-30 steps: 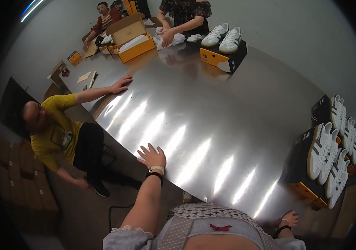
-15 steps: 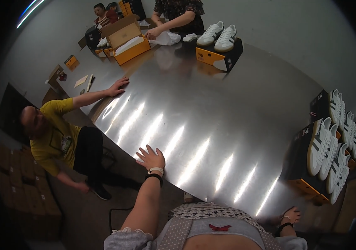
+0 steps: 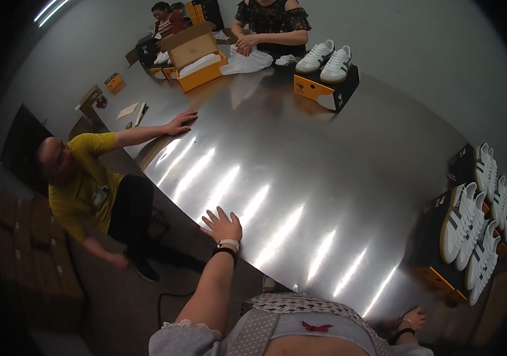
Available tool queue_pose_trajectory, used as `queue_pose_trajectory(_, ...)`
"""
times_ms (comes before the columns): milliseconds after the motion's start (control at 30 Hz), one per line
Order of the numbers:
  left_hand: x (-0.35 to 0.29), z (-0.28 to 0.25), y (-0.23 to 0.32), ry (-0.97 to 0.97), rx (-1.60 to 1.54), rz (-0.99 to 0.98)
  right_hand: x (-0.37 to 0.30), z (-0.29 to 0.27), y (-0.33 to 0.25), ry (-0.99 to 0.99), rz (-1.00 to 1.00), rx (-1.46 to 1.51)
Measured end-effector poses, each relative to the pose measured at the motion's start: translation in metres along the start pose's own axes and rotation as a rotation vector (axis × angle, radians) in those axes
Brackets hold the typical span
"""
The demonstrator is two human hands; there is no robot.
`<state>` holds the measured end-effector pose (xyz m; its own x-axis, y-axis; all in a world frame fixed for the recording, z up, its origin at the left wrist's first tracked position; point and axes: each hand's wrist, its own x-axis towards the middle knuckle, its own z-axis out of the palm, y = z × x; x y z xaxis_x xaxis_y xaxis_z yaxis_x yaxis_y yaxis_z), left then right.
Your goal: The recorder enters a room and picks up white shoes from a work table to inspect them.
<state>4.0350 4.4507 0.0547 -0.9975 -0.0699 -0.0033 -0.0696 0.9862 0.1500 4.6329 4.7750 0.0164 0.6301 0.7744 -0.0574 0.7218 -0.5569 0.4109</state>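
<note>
My left hand (image 3: 222,226) lies flat with fingers spread on the near left edge of a shiny metal table (image 3: 324,160); it holds nothing. A pale watch and a dark band circle that wrist. At the table's near right edge rests my right hand (image 3: 413,319), empty, its fingers small in view but apart. Closest to it are several white sneakers (image 3: 460,222) with dark stripes and gum soles, set on black and orange shoe boxes (image 3: 428,252).
Across the table, a person (image 3: 271,29) handles white paper (image 3: 247,61) beside an open orange shoe box (image 3: 203,76). Two white sneakers (image 3: 336,64) top another box (image 3: 319,92). A person in yellow (image 3: 87,184) leans a hand on the left edge. Cartons (image 3: 34,255) stand behind.
The scene has shifted slightly right in my view. Across the table, the person's hands have come together over the white paper, which is more spread out. My hands stay in place.
</note>
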Motion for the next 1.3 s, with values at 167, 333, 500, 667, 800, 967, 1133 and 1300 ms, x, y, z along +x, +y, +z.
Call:
queue_pose_trajectory(167,0.0,-0.003,-0.009,0.016,-0.018,-0.012,0.012,0.025,-0.001,0.186,-0.167,-0.147)
queue_pose_trajectory(333,0.001,0.013,0.004,-0.019,-0.055,0.004,0.013,0.017,0.03,0.218,-0.178,0.231)
queue_pose_trajectory(500,-0.006,0.018,-0.009,0.01,0.025,-0.002,-0.018,0.0,0.014,0.083,-0.047,0.308)
queue_pose_trajectory(667,0.001,0.012,-0.006,0.035,-0.033,0.01,0.039,0.034,0.021,0.135,-0.202,0.171)
queue_pose_trajectory(800,0.004,0.011,-0.007,-0.009,-0.047,-0.001,0.022,0.013,0.025,0.101,-0.253,0.181)
queue_pose_trajectory(967,-0.001,0.025,-0.021,-0.011,-0.013,-0.024,-0.046,-0.035,0.01,0.037,-0.036,0.318)
queue_pose_trajectory(1133,0.003,0.015,-0.006,0.001,-0.047,-0.003,-0.005,-0.007,0.024,0.156,-0.199,0.179)
queue_pose_trajectory(1300,0.002,0.013,-0.014,0.003,-0.045,-0.015,-0.002,-0.008,0.021,0.098,-0.184,0.185)
